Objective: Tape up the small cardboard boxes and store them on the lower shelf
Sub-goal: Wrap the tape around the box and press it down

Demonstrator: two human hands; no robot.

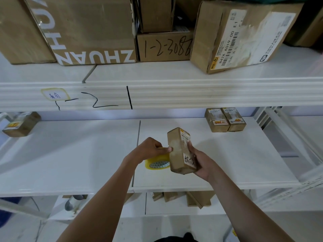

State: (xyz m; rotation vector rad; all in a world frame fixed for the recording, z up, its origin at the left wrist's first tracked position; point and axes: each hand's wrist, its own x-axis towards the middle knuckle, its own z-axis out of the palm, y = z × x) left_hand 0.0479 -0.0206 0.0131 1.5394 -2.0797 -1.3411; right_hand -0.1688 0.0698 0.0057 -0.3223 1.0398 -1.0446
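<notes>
Brown cardboard, small and oblong, the box (180, 151) is held on end above the white middle shelf (70, 154), tilted slightly, with a printed label on its upper right face and black handwriting lower down. The right hand (202, 163) grips it from the right and beneath, fingers curled round its far side. The left hand (152, 149) pinches at the box's left edge, thumb and fingertips pressed to the cardboard, and seems to hold a strip drawn from the roll of clear yellowish packing tape (157, 162), which sits just below that hand and touches the box's left side. Further back on the same shelf, two small labelled boxes (225, 119) stand side by side at the right, and another small box (21, 124) sits at the far left. Large cartons (87, 28) fill the upper shelf.
</notes>
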